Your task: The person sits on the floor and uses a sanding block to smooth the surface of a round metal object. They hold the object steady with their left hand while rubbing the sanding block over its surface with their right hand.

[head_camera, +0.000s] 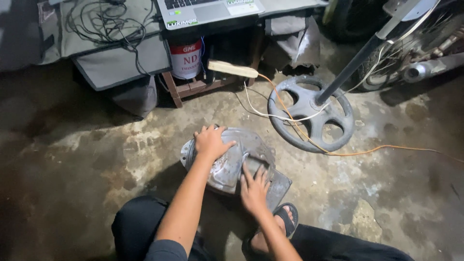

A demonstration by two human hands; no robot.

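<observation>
Head view, landmark = the metal cover, a grey cast engine-type casing lying dome-up on the concrete floor, right in front of my knees.

My left hand is flat on the cover's upper-left dome, fingers spread, pressing rather than gripping. My right hand sits on the cover's lower-right side, fingers laid into a recessed patch, palm down; nothing clenched, and I can't tell if there's a cloth or abrasive under it. A flat grey plate pokes out from under the cover's lower-right edge, just above my sandalled foot.

Handling, my read: cast metal, stiff, fairly heavy for its bulk, won't flex. The curved shiny face looks slick, so palms could slide. Best hold is the flanged rim on opposite sides, not the dome. Rim edges may be sharp.

Right of the cover: round fan base with its pole rising up-right, white and orange cables running across it. Beyond the cover: white paint bucket under a low bench, with a laptop above. Far right of the cover: a motorbike wheel.
</observation>
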